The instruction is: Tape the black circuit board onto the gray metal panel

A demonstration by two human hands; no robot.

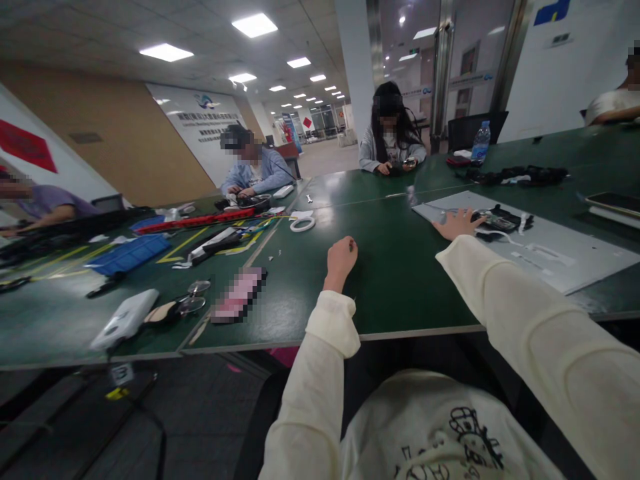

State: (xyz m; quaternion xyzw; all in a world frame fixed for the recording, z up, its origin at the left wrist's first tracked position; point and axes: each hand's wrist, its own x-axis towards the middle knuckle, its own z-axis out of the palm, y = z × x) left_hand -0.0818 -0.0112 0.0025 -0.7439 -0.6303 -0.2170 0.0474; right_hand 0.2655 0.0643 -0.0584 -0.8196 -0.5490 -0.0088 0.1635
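Note:
My left hand (343, 259) rests on the green table in a loose fist, its fingers curled in. Nothing sticks out of it, and bare tabletop surrounds it. On the right, my right hand (457, 223) is open, fingers spread over the left part of a light grey board (595, 260). Its fingertips are close to a black device (503, 219) with an open-looking casing; whether they touch it I cannot tell. A white cable (500, 235) curves beside the device towards a flat white strip (550, 255).
Left of my left hand lie a pink phone-like item (239, 295), glasses (195, 297) and a white case (127, 317). A white tape ring (303, 225) and blue tray (131, 255) are farther off. A bottle (481, 143) stands at back right. Several people sit around the table.

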